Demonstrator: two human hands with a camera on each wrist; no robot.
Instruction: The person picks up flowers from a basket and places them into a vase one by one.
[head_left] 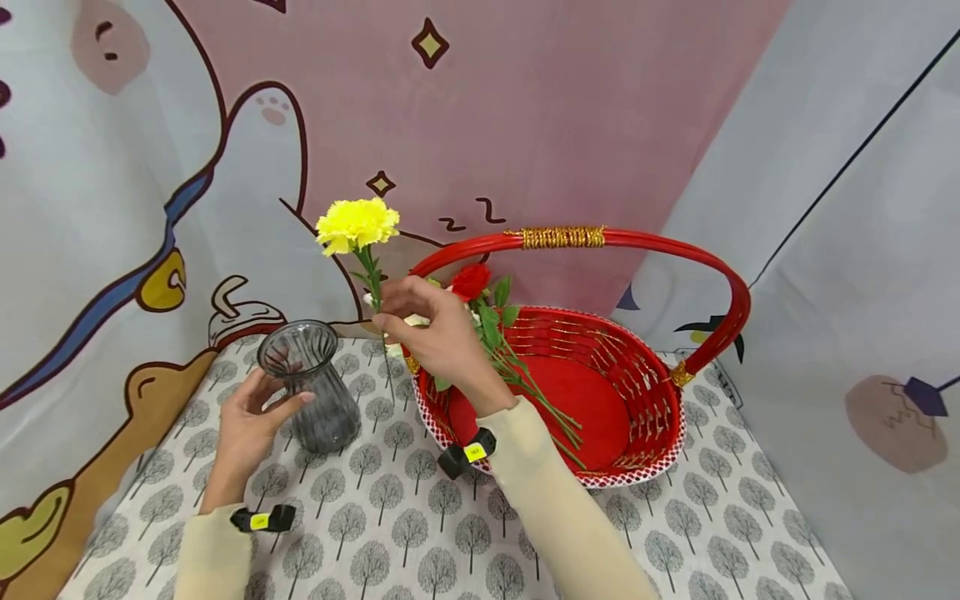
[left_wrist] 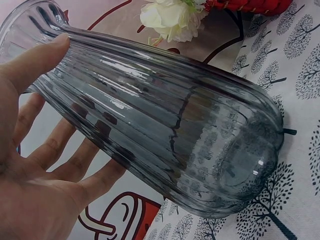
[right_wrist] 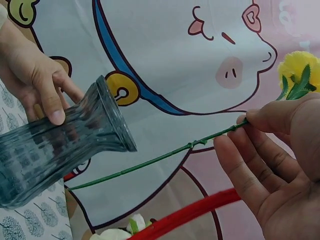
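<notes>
A grey fluted glass vase (head_left: 324, 414) stands tilted at the left of the head view, its mouth up and to the left. My left hand (head_left: 250, 417) grips it just under the flared rim, thumb on the near side and fingers behind, as the left wrist view shows with the vase (left_wrist: 165, 120) filling it. Between thumb and fingertips, my right hand (head_left: 442, 333) pinches the green stem of a yellow carnation (head_left: 358, 225). The bloom is uppermost. In the right wrist view the thin stem (right_wrist: 155, 162) slants down past the vase mouth, outside the glass.
Right of the vase sits a red woven basket (head_left: 607, 400) with a tall arched handle (head_left: 660, 243). Inside it lie a red rose (head_left: 471, 282) and several green stems. A white flower (left_wrist: 172, 20) shows at the basket's left side. The tree-print cloth (head_left: 375, 533) covers the table, with printed curtains behind.
</notes>
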